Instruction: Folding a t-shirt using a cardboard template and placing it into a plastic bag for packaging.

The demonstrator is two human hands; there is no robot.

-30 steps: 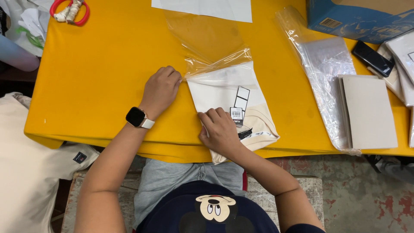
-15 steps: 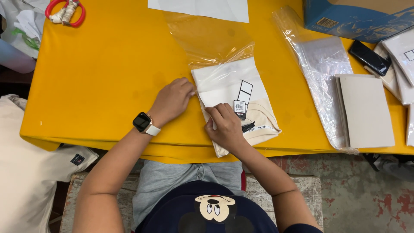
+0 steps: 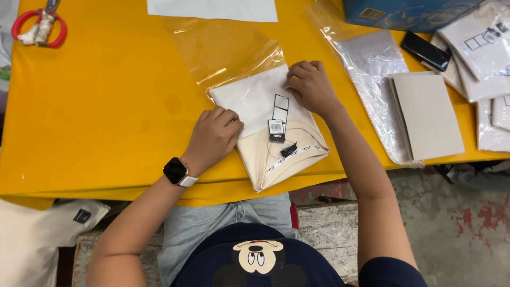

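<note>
A folded cream garment with hang tags lies near the front edge of the yellow table. Its far half sits inside a clear plastic bag. My left hand, with a black watch on the wrist, has its fingers curled on the garment's left edge. Fingers bent, my right hand grips the bag at the garment's far right corner.
Red-handled scissors lie at the far left, with a white sheet at the back. To the right are more clear bags, a grey card, a black phone, a blue box and bagged garments. Cream cloth hangs below left.
My right hand has moved from the garment's near end up to its far right corner. My left hand has slid nearer along the left edge.
</note>
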